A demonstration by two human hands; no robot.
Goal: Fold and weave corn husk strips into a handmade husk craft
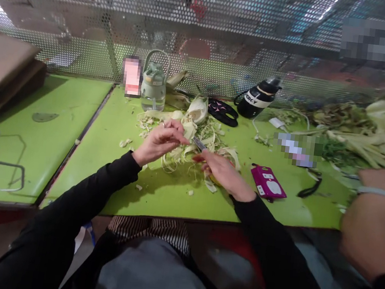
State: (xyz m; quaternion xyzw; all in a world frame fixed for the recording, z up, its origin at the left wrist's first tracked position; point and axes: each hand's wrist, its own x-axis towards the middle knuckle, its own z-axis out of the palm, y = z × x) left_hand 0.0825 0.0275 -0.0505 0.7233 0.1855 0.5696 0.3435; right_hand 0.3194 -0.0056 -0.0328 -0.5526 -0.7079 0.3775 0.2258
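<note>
My left hand (163,142) is closed, its fingertips at a pale green vegetable leaf piece (190,129) that it seems to pinch. My right hand (222,172) grips a small knife (198,144). Its short metal blade points up and left, close to my left fingertips, while its handle is hidden in my fingers. Right behind lies a whitish, leafy vegetable head (197,110). Thin pale shreds and trimmings (210,137) spread beneath and around both hands. Something orange-yellow shows partly under my right hand.
A green bottle (155,84), a phone (132,77), a black bottle (258,96) and a black patterned item (223,112) stand or lie at the back. Rightward are a purple pouch (268,183), a vegetable heap (371,128) and another person's arm (374,221). Cardboard (2,72) lies left.
</note>
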